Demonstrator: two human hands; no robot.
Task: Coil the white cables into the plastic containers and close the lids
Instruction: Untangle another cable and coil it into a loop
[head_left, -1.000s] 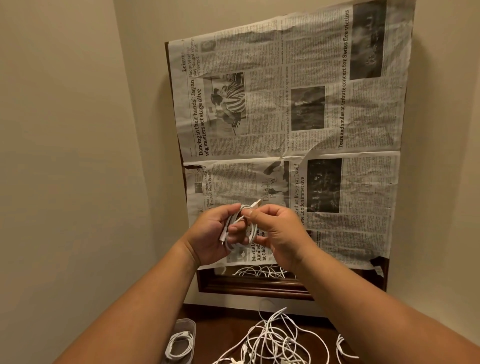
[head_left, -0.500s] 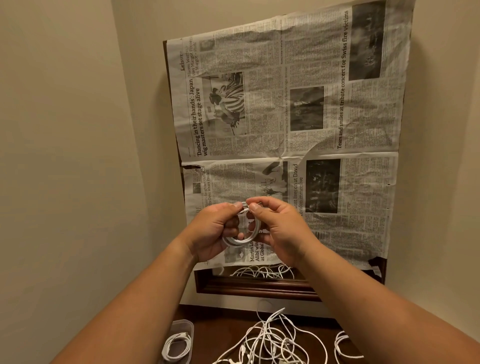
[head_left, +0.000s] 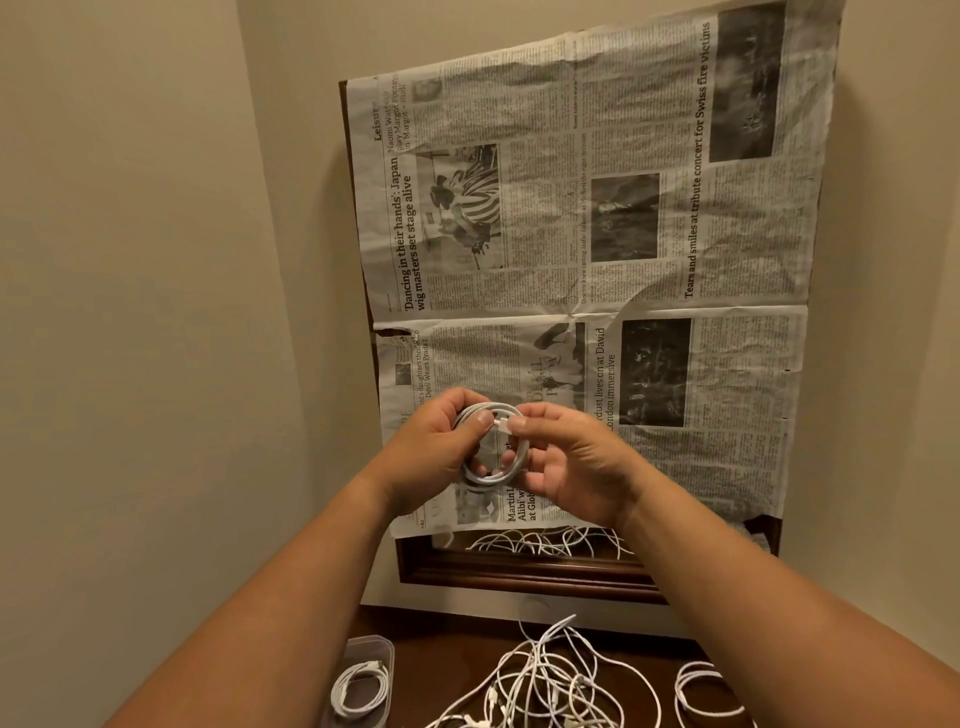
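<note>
A white cable, wound into a small round coil, is held up in front of the newspaper at chest height. My left hand grips the coil's left side. My right hand holds the right side, and its thumb and forefinger pinch the cable's plug end at the top of the coil. Low at the bottom left, a clear plastic container stands open on the dark table with another coiled white cable inside. No lid is visible.
A tangled heap of loose white cables lies on the dark wooden table, with a separate loop at the right. A newspaper covers a framed mirror on the wall ahead. Beige walls close in on both sides.
The loose cable end that stuck up between my hands has been wound in, and the coil is now a tidy ring. Both hands stayed at about the same height.
</note>
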